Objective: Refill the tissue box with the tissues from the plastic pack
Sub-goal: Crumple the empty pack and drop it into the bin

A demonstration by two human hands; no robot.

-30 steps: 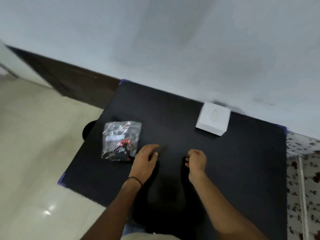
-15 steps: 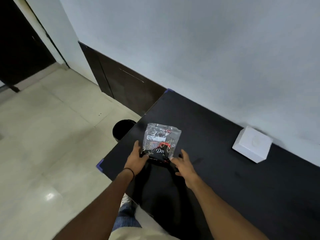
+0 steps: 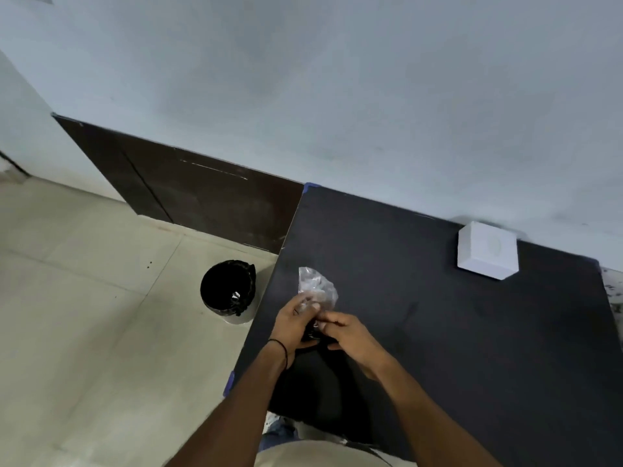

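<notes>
The clear plastic pack (image 3: 315,287) is lifted off the black table (image 3: 421,332) near its left edge, standing on end. My left hand (image 3: 294,326) grips its lower left part. My right hand (image 3: 350,337) pinches its lower right part, fingers closed on the plastic. The pack's lower half is hidden between my hands. The white tissue box (image 3: 487,250) with an oval slot on top sits at the far right of the table, against the wall, well away from both hands.
A black-lined waste bin (image 3: 228,290) stands on the tiled floor just left of the table's edge. A grey wall runs behind the table. Dark wood panelling (image 3: 188,193) lines the wall's base to the left.
Both hands have closed on the pack and raised it from lying flat to standing on end. The camera has swung left and back, so the bin and more floor show.
</notes>
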